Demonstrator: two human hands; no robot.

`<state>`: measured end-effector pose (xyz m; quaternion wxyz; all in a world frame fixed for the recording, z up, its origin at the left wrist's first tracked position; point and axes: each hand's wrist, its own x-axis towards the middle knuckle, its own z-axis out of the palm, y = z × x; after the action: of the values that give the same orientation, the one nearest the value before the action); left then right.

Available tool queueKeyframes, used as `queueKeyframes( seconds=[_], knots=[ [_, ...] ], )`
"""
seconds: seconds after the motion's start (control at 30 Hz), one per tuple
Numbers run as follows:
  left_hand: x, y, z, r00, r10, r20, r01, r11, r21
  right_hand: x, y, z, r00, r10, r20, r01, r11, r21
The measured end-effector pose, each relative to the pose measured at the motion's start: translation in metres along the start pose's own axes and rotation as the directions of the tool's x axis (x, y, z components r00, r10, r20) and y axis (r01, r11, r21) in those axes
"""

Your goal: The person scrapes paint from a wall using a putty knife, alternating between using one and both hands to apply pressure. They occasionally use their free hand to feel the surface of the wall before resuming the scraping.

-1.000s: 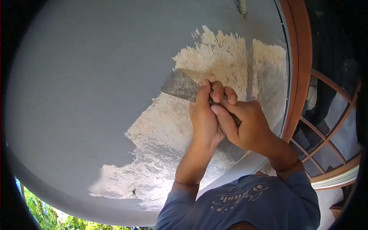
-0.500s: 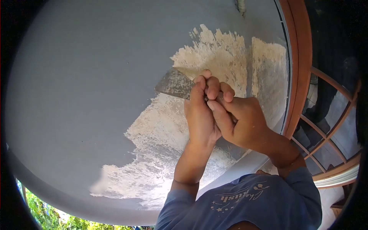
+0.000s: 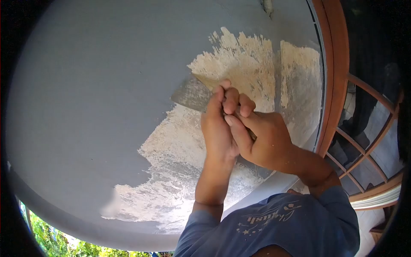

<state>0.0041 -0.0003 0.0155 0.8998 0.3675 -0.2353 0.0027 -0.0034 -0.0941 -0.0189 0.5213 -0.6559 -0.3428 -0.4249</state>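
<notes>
A wide metal putty knife (image 3: 191, 93) lies with its blade against the grey painted wall surface (image 3: 94, 94), where the paint meets a bare patch (image 3: 180, 132). My left hand (image 3: 218, 128) is closed around the handle close to the blade. Just to its right, my right hand (image 3: 265, 139) also grips the handle, its thumb pressed near my left fingers. Both hands touch each other, and most of the handle is hidden by them. The bare patch is pale and rough, with jagged paint edges.
To the right runs a brown wooden frame (image 3: 334, 77) with glass panes (image 3: 355, 115). A corrugated conduit end (image 3: 268, 7) sticks out at the top. Green foliage (image 3: 55, 235) shows beyond the lower left edge. My blue shirt (image 3: 299, 227) fills the bottom.
Both hands and the putty knife have shifted slightly left, its blade edge a little further over the grey paint. The grip is the same.
</notes>
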Motion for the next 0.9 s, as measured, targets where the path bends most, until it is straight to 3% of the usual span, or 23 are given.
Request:
queueKeyframes(
  seconds=[0.17, 0.33, 0.43, 0.53, 0.6, 0.73, 0.8, 0.9],
  knots=[
    [-0.002, -0.004, 0.017, 0.993, -0.002, -0.115, 0.005, 0.999, 0.034, -0.003, -0.003, -0.015, 0.995, 0.039, 0.087, -0.041, 0.999, 0.018],
    [0.001, -0.003, 0.008, 0.997, 0.027, -0.073, -0.02, 0.996, 0.085, 0.001, 0.007, -0.001, 1.0, -0.016, -0.025, 0.015, 1.0, -0.017],
    [0.0, -0.007, 0.01, 0.996, 0.023, -0.09, -0.015, 0.996, 0.083, 0.002, 0.005, -0.015, 0.993, 0.059, 0.099, -0.063, 0.997, 0.037],
    [0.001, -0.007, 0.002, 0.996, 0.043, -0.079, -0.037, 0.996, 0.082, -0.006, 0.0, -0.01, 1.0, -0.004, -0.012, 0.004, 1.0, 0.02],
    [0.005, -0.001, 0.0, 0.999, 0.032, -0.012, -0.032, 0.999, -0.021, 0.003, 0.004, -0.008, 1.0, 0.008, 0.027, -0.008, 1.0, -0.012],
    [0.001, -0.005, 0.004, 0.999, 0.032, -0.044, -0.033, 0.999, -0.013, 0.001, 0.004, -0.015, 0.993, 0.042, 0.107, -0.043, 0.999, 0.01],
    [-0.003, -0.01, 0.001, 0.997, 0.021, -0.068, -0.021, 1.0, -0.001, 0.0, 0.005, -0.014, 0.995, 0.043, 0.093, -0.043, 0.999, -0.006],
    [0.007, -0.001, 0.008, 0.989, 0.109, -0.101, -0.092, 0.983, 0.157, 0.0, 0.011, 0.001, 0.999, 0.002, 0.033, -0.002, 1.0, 0.013]
  ],
)
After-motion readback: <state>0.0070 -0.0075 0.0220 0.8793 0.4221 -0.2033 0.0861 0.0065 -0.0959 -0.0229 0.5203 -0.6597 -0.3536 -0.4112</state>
